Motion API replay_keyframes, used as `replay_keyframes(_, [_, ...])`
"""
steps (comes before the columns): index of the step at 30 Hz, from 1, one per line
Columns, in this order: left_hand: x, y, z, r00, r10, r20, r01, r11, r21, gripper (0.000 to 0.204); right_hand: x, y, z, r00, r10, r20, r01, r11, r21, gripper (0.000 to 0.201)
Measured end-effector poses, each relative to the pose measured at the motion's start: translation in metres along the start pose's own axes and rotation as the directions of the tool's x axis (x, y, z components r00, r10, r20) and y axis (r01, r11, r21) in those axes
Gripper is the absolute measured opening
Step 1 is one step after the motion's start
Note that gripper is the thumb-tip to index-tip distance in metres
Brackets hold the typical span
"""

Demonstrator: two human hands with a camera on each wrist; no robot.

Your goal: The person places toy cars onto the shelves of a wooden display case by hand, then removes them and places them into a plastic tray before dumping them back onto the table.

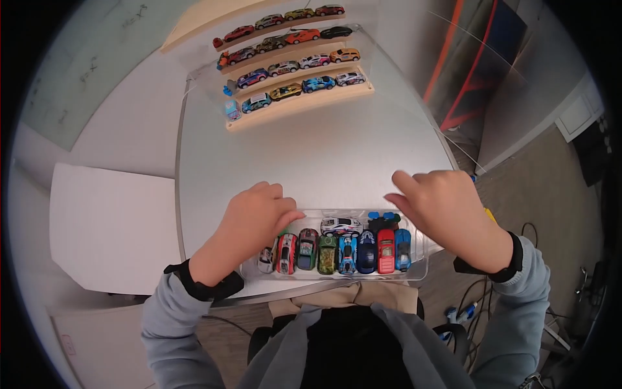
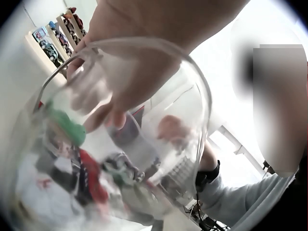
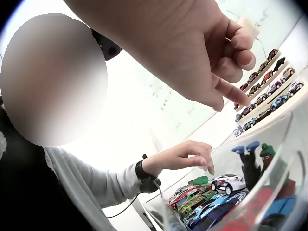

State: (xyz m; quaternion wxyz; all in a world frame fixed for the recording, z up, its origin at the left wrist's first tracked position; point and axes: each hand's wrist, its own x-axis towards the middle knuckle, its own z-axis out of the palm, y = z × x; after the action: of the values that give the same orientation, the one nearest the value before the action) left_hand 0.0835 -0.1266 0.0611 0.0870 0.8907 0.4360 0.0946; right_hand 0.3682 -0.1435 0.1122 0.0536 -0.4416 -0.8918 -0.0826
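Observation:
A clear plastic box (image 1: 414,277) near the table's front edge holds a row of toy cars (image 1: 328,254). Behind that row lies a white toy car (image 1: 341,225) with dark markings. At the box's right back, the right wrist view shows a dark figure (image 3: 249,166) with blue feet up and a figure in a green hat (image 3: 267,153). My left hand (image 1: 259,211) hovers over the box's left end, fingers loosely bent, nothing in them; a green piece (image 2: 68,127) lies below it. Above the right end hangs my right hand (image 1: 447,202), loosely curled and holding nothing.
Farther back on the grey table (image 1: 311,162) stands a tiered wooden display rack (image 1: 304,104) with rows of toy cars and small figures at its left end. A white panel (image 1: 116,227) adjoins the table on the left. Cables (image 1: 479,311) lie on the floor at right.

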Motion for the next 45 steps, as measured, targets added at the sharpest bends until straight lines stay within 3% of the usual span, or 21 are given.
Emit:
replay_keyframes(6, [0.014, -0.030, -0.004, 0.990, -0.072, -0.123, 0.056, 0.990, -0.127, 0.017, 0.021, 0.037, 0.024, 0.986, 0.151, 0.069, -0.151, 0.988, 0.000, 0.042])
replay_keyframes(8, [0.017, -0.043, -0.007, 0.985, -0.089, -0.150, 0.062, 0.983, -0.171, 0.017, 0.033, 0.042, 0.026, 0.952, 0.152, 0.265, -0.234, 0.921, 0.311, 0.042])
replay_keyframes(9, [0.019, -0.048, -0.008, 0.973, -0.172, -0.156, 0.138, 0.969, -0.207, 0.015, 0.040, 0.043, 0.024, 0.956, 0.151, 0.254, -0.226, 0.926, 0.303, 0.042])
replay_keyframes(11, [0.021, -0.060, -0.005, 0.952, -0.253, -0.175, 0.209, 0.949, -0.236, 0.014, 0.051, 0.042, 0.023, 0.858, 0.130, 0.496, -0.416, 0.743, 0.525, 0.039])
replay_keyframes(13, [0.027, -0.081, 0.004, 0.907, -0.405, -0.117, 0.254, 0.747, -0.614, 0.013, 0.062, 0.045, 0.033, 0.881, 0.135, 0.454, -0.413, 0.689, 0.596, 0.037])
replay_keyframes(14, [0.029, -0.089, 0.005, 0.905, -0.406, -0.124, 0.252, 0.749, -0.613, 0.013, 0.067, 0.049, 0.043, 0.895, 0.142, 0.423, -0.412, 0.623, 0.664, 0.035])
replay_keyframes(16, [0.033, -0.101, 0.004, 0.906, -0.408, -0.108, 0.172, 0.591, -0.788, 0.019, 0.083, 0.068, 0.076, 0.909, 0.174, 0.380, -0.410, 0.544, 0.732, 0.033])
replay_keyframes(18, [0.032, -0.105, 0.008, 0.876, -0.447, -0.180, 0.103, 0.540, -0.835, 0.025, 0.093, 0.080, 0.094, 0.920, 0.205, 0.334, -0.392, 0.464, 0.794, 0.030])
replay_keyframes(20, [0.027, -0.110, 0.011, 0.837, -0.488, -0.247, 0.028, 0.489, -0.872, 0.030, 0.104, 0.086, 0.100, 0.883, 0.308, 0.354, -0.424, 0.203, 0.883, 0.028])
replay_keyframes(22, [0.020, -0.112, 0.017, 0.803, -0.560, -0.206, 0.143, 0.515, -0.845, 0.039, 0.109, 0.092, 0.115, 0.876, 0.363, 0.318, -0.393, 0.152, 0.907, 0.029])
replay_keyframes(24, [0.015, -0.113, 0.030, 0.806, -0.561, -0.190, 0.148, 0.501, -0.853, 0.041, 0.115, 0.099, 0.135, 0.841, 0.472, 0.265, -0.282, -0.035, 0.959, 0.025])
replay_keyframes(25, [0.015, -0.112, 0.034, 0.813, -0.559, -0.163, 0.158, 0.481, -0.862, 0.043, 0.116, 0.099, 0.138, 0.846, 0.465, 0.260, -0.276, -0.035, 0.961, 0.025])
replay_keyframes(27, [0.015, -0.102, 0.037, 0.804, -0.567, -0.179, 0.157, 0.492, -0.856, 0.042, 0.116, 0.090, 0.135, 0.802, 0.562, 0.200, -0.122, -0.174, 0.977, 0.022])
replay_keyframes(29, [0.015, -0.095, 0.030, 0.801, -0.567, -0.192, 0.151, 0.502, -0.851, 0.041, 0.114, 0.083, 0.142, 0.779, 0.598, 0.190, -0.073, -0.214, 0.974, 0.022])
replay_keyframes(31, [0.014, -0.087, 0.015, 0.707, -0.696, -0.127, 0.460, 0.588, -0.666, 0.032, 0.111, 0.089, 0.145, 0.749, 0.636, 0.184, -0.025, -0.251, 0.968, 0.024])
replay_keyframes(32, [0.014, -0.086, 0.013, 0.708, -0.696, -0.123, 0.462, 0.587, -0.665, 0.032, 0.106, 0.095, 0.145, 0.818, 0.528, 0.229, -0.101, -0.259, 0.961, 0.024])
replay_keyframes(33, [0.013, -0.084, 0.013, 0.703, -0.696, -0.147, 0.458, 0.601, -0.655, 0.029, 0.103, 0.100, 0.145, 0.870, 0.412, 0.271, -0.174, -0.258, 0.951, 0.025])
replay_keyframes(35, [0.013, -0.088, 0.016, 0.696, -0.697, -0.170, 0.460, 0.616, -0.640, 0.030, 0.102, 0.103, 0.141, 0.881, 0.387, 0.271, -0.196, -0.221, 0.955, 0.026])
replay_keyframes(37, [0.012, -0.101, 0.030, 0.710, -0.671, -0.216, 0.315, 0.576, -0.754, 0.029, 0.103, 0.101, 0.143, 0.892, 0.359, 0.275, -0.221, -0.184, 0.958, 0.028])
replay_keyframes(39, [0.012, -0.107, 0.034, 0.715, -0.665, -0.218, 0.283, 0.560, -0.779, 0.026, 0.103, 0.096, 0.147, 0.900, 0.365, 0.239, -0.144, -0.270, 0.952, 0.026])
replay_keyframes(45, [0.013, -0.115, 0.039, 0.737, -0.636, -0.228, 0.179, 0.509, -0.842, 0.017, 0.104, 0.095, 0.157, 0.915, 0.373, 0.155, -0.031, -0.318, 0.947, 0.028])
